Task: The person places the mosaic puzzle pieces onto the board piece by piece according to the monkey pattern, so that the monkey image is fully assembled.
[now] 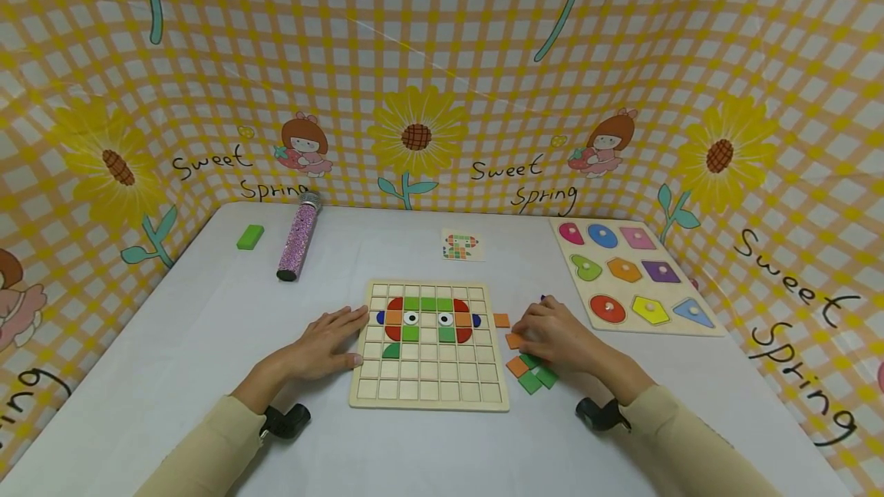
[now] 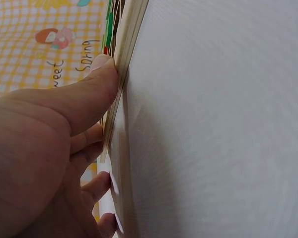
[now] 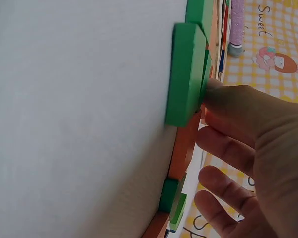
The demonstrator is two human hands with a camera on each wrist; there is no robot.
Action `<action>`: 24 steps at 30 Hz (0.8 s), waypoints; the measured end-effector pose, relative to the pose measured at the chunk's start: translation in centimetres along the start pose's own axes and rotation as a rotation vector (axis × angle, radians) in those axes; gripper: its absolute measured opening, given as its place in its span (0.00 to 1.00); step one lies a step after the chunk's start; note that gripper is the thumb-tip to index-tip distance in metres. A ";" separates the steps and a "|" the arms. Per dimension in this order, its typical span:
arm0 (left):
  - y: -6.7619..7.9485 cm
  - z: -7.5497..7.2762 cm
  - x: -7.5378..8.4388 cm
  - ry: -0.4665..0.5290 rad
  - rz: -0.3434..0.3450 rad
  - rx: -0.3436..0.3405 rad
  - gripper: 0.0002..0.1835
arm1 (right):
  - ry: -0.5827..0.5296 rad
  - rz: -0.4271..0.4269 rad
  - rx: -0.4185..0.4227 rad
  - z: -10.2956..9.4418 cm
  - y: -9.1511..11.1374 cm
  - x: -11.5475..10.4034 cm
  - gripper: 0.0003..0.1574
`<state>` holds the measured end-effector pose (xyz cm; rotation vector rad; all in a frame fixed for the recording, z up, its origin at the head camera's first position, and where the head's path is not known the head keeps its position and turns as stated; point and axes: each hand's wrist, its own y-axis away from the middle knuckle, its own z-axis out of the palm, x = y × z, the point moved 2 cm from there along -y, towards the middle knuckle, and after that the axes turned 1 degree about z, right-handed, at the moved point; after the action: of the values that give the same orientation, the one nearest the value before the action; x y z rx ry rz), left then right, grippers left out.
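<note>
A wooden grid board (image 1: 442, 391) lies in the middle of the table in the head view. Red, green, orange and blue pieces and two eye tiles form a face on it. My left hand (image 1: 330, 343) rests along the board's left edge; thumb and fingertips touch its side in the left wrist view. To the right of the board, my right hand (image 1: 561, 334) is over loose square tiles, fingers loosely bent. Its thumb and index tips are at an orange tile (image 1: 514, 341); the fingers partly hide it. Green tiles (image 3: 183, 74) stand close to the thumb in the right wrist view.
Behind the board lies a pattern card (image 1: 461, 245). A shape puzzle board (image 1: 649, 320) is at the right rear. A glittery pink microphone (image 1: 298, 240) and a green block (image 1: 250, 236) lie at the left rear. A checked cloth (image 1: 414, 44) rises behind the table.
</note>
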<state>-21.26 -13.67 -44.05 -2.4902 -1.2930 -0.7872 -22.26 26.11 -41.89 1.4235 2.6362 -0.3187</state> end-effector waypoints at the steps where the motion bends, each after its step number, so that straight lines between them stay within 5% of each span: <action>1: 0.0 0.0 0.0 0.000 -0.001 0.000 0.38 | -0.005 0.005 -0.005 0.0 0.0 0.0 0.14; 16: 0.0 0.0 0.1 0.002 -0.001 -0.006 0.38 | -0.017 -0.017 0.007 -0.1 0.1 0.0 0.13; 24: 0.0 0.0 0.0 0.000 -0.002 -0.003 0.38 | -0.036 -0.028 0.052 -0.4 -0.3 -1.9 0.14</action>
<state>-21.28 -13.69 -44.09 -2.4910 -1.2951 -0.7904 -21.48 24.47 -41.01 1.3836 2.6394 -0.4148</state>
